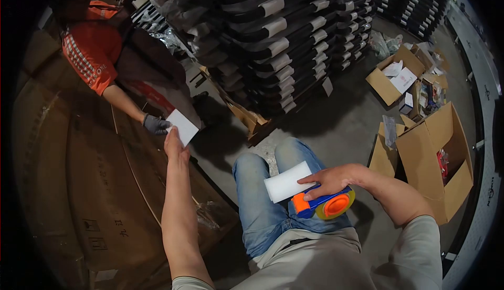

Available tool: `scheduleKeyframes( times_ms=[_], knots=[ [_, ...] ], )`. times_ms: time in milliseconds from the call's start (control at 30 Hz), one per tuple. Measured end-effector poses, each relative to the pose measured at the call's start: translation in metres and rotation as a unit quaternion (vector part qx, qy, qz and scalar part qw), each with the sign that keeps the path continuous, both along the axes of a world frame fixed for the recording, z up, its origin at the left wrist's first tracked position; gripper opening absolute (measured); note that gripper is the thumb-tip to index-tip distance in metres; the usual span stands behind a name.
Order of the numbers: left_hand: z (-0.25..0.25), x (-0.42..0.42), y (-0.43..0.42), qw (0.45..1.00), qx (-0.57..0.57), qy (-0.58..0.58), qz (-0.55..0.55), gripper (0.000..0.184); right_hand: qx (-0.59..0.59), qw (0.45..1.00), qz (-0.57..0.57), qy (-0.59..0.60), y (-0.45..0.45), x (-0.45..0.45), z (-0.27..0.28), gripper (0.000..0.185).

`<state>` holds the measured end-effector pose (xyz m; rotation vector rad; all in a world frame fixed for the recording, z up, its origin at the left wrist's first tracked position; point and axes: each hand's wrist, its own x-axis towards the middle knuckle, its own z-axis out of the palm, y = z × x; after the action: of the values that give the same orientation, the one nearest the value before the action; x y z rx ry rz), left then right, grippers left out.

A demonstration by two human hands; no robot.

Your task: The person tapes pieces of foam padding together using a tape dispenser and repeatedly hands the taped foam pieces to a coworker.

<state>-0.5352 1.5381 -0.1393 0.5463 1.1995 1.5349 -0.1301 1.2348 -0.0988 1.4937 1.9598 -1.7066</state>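
A white sheet (184, 128) is between my left hand (175, 144) and the gloved hand (156, 124) of a co-worker; my fingers are closed on its lower edge. My right hand (333, 178) rests over my lap, fingers over a white foam piece (286, 184) and a blue and orange tape dispenser (324, 205) with a yellow-edged roll. The foam piece lies across my thighs, left of the dispenser.
A large brown carton (105, 185) fills the left side. Stacked black parts with white wraps (283, 43) stand ahead on a pallet. Open cardboard boxes (428, 143) lie on the floor at right. The co-worker (94, 54) in an orange shirt leans in at upper left.
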Motion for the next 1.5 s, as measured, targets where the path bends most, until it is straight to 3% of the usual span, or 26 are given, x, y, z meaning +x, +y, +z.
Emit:
scheduleKeyframes(
  times_ms=[133, 233, 300, 367, 433, 467, 533, 600, 700, 867, 1000, 1267, 1333, 1500],
  knots=[
    [-0.005, -0.005, -0.001, 0.998, 0.048, -0.021, -0.03, 0.019, -0.002, 1.0, 0.002, -0.003, -0.001, 0.0, 0.007, 0.09],
    [-0.011, 0.034, -0.049, 0.973, 0.127, 0.124, -0.149, 0.017, 0.002, 1.0, 0.002, -0.002, 0.0, -0.001, 0.0, 0.089],
    [-0.015, 0.072, -0.11, 0.849, 0.166, 0.403, -0.298, 0.022, 0.005, 1.0, 0.005, 0.0, 0.003, 0.0, -0.002, 0.089],
    [0.005, 0.109, -0.183, 0.697, 0.263, 0.454, -0.489, 0.042, 0.008, 1.0, 0.004, 0.019, 0.001, 0.001, -0.008, 0.088],
    [0.002, 0.126, -0.227, 0.584, 0.331, 0.5, -0.547, 0.053, 0.0, 0.999, 0.006, 0.034, 0.002, 0.004, -0.013, 0.084],
    [-0.01, 0.126, -0.238, 0.603, 0.315, 0.492, -0.543, 0.053, -0.018, 0.999, 0.024, 0.027, 0.002, 0.003, -0.011, 0.084],
    [-0.03, 0.128, -0.253, 0.586, 0.316, 0.537, -0.518, 0.059, -0.028, 0.999, 0.0, 0.019, 0.005, 0.001, 0.003, 0.082],
    [-0.038, 0.126, -0.255, 0.612, 0.309, 0.538, -0.49, 0.058, -0.027, 0.999, 0.031, -0.005, 0.008, -0.001, 0.007, 0.081],
    [-0.049, 0.122, -0.255, 0.602, 0.331, 0.541, -0.485, 0.055, -0.078, 0.997, 0.002, 0.012, 0.011, 0.004, 0.007, 0.082],
    [-0.056, 0.118, -0.257, 0.637, 0.319, 0.518, -0.473, 0.049, -0.142, 0.973, -0.146, 0.112, 0.034, 0.024, 0.026, 0.082],
    [-0.062, 0.117, -0.258, 0.647, 0.328, 0.509, -0.464, 0.05, -0.068, 0.987, -0.146, -0.006, 0.059, 0.03, 0.027, 0.071],
    [-0.066, 0.115, -0.261, 0.653, 0.318, 0.514, -0.457, 0.05, -0.01, 0.981, -0.051, -0.189, 0.084, -0.03, 0.046, 0.068],
    [-0.067, 0.115, -0.261, 0.655, 0.333, 0.513, -0.444, 0.05, 0.16, 0.923, 0.108, -0.332, 0.082, -0.036, 0.029, 0.068],
    [-0.059, 0.116, -0.257, 0.658, 0.348, 0.504, -0.439, 0.058, 0.128, 0.87, 0.235, -0.414, 0.098, -0.073, 0.034, 0.069]
  ],
)
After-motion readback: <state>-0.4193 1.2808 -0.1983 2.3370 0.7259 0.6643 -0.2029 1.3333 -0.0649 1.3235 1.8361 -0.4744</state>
